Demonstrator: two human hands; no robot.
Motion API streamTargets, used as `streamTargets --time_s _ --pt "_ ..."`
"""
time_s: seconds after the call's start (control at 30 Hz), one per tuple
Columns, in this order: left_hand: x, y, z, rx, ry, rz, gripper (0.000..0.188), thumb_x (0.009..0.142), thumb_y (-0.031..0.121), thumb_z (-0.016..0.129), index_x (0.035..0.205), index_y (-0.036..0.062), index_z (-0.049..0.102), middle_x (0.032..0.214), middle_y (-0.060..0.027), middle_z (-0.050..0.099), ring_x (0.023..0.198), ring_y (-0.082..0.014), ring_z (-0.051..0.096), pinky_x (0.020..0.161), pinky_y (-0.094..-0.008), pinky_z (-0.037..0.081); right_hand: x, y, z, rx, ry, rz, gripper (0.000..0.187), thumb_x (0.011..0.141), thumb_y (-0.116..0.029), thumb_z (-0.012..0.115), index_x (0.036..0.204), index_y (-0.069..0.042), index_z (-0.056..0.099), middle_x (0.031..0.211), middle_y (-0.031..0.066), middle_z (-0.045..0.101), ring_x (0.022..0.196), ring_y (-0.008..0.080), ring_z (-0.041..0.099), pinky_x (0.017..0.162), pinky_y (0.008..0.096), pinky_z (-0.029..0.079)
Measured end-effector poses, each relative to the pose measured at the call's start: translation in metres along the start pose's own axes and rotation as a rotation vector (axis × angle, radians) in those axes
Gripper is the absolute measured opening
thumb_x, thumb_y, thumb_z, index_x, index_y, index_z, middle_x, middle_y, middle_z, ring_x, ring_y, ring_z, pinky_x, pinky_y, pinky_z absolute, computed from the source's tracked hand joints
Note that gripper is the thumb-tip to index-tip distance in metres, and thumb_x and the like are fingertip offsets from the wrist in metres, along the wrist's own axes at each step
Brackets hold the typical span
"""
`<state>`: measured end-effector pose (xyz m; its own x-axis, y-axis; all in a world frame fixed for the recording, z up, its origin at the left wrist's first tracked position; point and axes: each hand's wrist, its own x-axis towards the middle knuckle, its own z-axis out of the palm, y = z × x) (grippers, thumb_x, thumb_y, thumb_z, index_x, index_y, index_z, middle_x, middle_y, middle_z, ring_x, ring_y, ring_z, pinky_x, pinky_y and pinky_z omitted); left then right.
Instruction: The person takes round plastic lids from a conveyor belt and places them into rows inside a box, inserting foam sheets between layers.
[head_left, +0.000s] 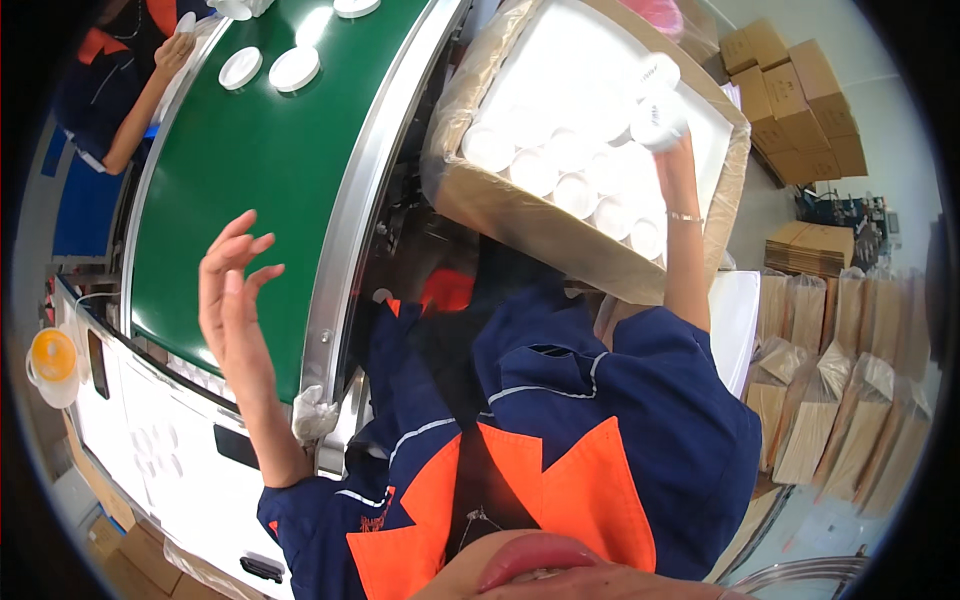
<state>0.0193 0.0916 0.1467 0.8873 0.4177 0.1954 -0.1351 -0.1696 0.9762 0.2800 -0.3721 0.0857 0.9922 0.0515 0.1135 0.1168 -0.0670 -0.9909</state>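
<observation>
Carton (540,225), plastic-lined and tan, stands open with rows of round white tubs (533,170) packed inside it. Over its right part is the person's right hand (677,148), blurred and largely hidden behind two white containers (657,120) that it clasps; how the individual fingers lie, I cannot tell. Both held containers are above the packed tubs, within the carton's outline.

Left of the carton runs a green conveyor belt (250,150) with a metal side rail (343,230) between the two. Over the belt, lower than the carton's near wall, the left hand (235,290) is raised with its fingers apart and loosely curled, holding nothing. Left of the carton's far end, flat round white lids (294,69) lie on the belt, and beyond them a co-worker's hand (173,52) pinches a small white piece (187,22).

Right of the carton are stacked closed cardboard boxes (800,90) and, nearer the person, plastic-wrapped bundles of flat cardboard (830,400).
</observation>
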Motion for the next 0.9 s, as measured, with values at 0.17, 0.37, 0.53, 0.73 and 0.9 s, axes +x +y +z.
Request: streamTargets --time_s 0.17,0.37,0.53,0.73,0.9 --pt "-0.006 0.007 0.011 -0.015 -0.110 0.014 0.030 0.097 0.026 0.047 0.114 0.0043 0.059 0.133 -0.0181 0.052 0.115 -0.0246 0.058 0.089 -0.0379 0.049 -0.070 -0.051 0.137 1.190 -0.546 0.203 0.049 0.098 -0.039 0.049 0.136 -0.007 0.048 0.137 0.0109 0.052 0.129 0.0254 0.047 0.106 0.0458 0.039" --pt "-0.008 0.016 0.011 -0.043 -0.115 0.055 0.026 0.096 0.020 0.050 0.113 0.0037 0.060 0.131 -0.0156 0.053 0.115 -0.0212 0.054 0.091 -0.0356 0.046 -0.103 -0.062 0.219 1.494 -0.867 0.329 0.053 0.098 -0.038 0.048 0.140 -0.006 0.042 0.142 0.0106 0.048 0.135 0.0268 0.042 0.112 0.0485 0.034" --pt "-0.010 0.019 0.005 -0.034 -0.095 0.058 0.026 0.096 0.020 0.050 0.113 0.0034 0.061 0.131 -0.0153 0.053 0.115 -0.0211 0.054 0.091 -0.0354 0.045 -0.116 -0.062 0.238 1.481 -0.854 0.385 0.057 0.099 -0.035 0.049 0.146 -0.007 0.034 0.148 0.0123 0.041 0.139 0.0271 0.036 0.116 0.0505 0.029" --pt "-0.008 0.018 0.004 -0.040 -0.091 0.062 0.026 0.095 0.019 0.051 0.113 0.0034 0.061 0.130 -0.0150 0.054 0.114 -0.0207 0.054 0.091 -0.0349 0.046 -0.114 -0.062 0.241 1.540 -0.927 0.368 0.059 0.098 -0.037 0.049 0.147 -0.007 0.033 0.149 0.0134 0.039 0.140 0.0278 0.034 0.117 0.0503 0.026" --pt "-0.009 0.019 0.001 -0.031 -0.082 0.065 0.025 0.095 0.019 0.051 0.113 0.0034 0.061 0.131 -0.0154 0.053 0.115 -0.0209 0.054 0.091 -0.0346 0.046 -0.075 -0.035 0.188 0.889 -0.545 0.247 0.050 0.094 -0.022 0.054 0.140 -0.005 0.042 0.134 0.0122 0.053 0.124 0.0230 0.049 0.104 0.0401 0.039"
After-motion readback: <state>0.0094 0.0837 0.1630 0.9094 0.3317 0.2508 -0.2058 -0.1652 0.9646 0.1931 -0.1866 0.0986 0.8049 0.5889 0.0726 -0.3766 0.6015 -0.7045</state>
